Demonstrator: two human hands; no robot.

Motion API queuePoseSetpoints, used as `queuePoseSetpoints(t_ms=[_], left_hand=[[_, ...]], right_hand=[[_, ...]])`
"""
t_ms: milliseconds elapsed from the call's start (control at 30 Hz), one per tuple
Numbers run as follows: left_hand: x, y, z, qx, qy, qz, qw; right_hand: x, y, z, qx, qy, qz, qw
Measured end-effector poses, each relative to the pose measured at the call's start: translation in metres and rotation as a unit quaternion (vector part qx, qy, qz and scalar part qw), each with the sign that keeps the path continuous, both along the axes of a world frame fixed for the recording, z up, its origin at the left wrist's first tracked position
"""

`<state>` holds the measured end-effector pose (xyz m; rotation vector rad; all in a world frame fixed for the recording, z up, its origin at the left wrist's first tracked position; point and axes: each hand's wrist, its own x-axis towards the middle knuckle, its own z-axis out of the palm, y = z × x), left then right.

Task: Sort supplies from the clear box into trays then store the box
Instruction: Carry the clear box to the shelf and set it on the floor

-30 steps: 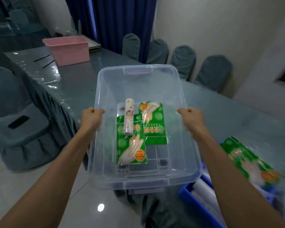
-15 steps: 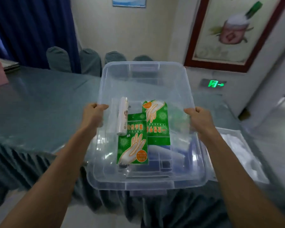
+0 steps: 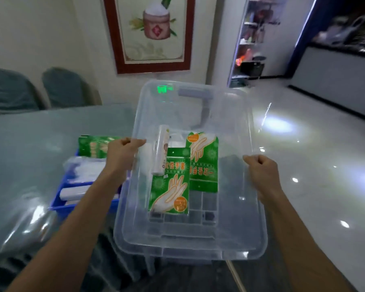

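I hold the clear box [image 3: 236,234] in the air by its two long sides. My left hand [image 3: 122,157] grips its left rim and my right hand [image 3: 261,173] grips its right rim. Inside lie two green glove packets [image 3: 171,186] [image 3: 204,165] and a white roll [image 3: 160,152] resting on the nearer packet. The box hangs past the right end of the table, partly over the floor. A blue tray [image 3: 61,199] on the table at the left holds white rolls and a green packet [image 3: 93,144].
The grey-green covered table [image 3: 30,140] stretches left, with covered chairs [image 3: 65,87] behind it. A framed picture [image 3: 152,32] hangs on the wall ahead. Glossy white floor [image 3: 314,165] spreads to the right, with shelves [image 3: 257,43] at the back.
My view and the box have swung to the right, from the table's long side past its end. The blue tray now lies left of the box. Both hands keep their grip.
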<state>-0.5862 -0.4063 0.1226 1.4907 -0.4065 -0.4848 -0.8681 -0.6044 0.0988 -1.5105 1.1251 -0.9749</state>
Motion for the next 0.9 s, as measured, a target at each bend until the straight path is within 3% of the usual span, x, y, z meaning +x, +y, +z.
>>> queuePoseSetpoints(t_ms=[400, 600, 900], left_hand=[[-0.211, -0.228, -0.072, 0.065, 0.023, -0.193, 0.979], [-0.273, -0.316, -0.120, 0.154, 0.003, -0.226, 0.962], [-0.349, -0.476, -0.187, 0.193, 0.032, -0.228, 0.954]], right_hand=[[-0.269, -0.109, -0.069, 0.060, 0.002, -0.225, 0.972], [-0.330, -0.149, -0.110, 0.075, 0.003, -0.289, 0.954], [-0.383, -0.274, -0.156, 0.128, 0.075, -0.348, 0.926]])
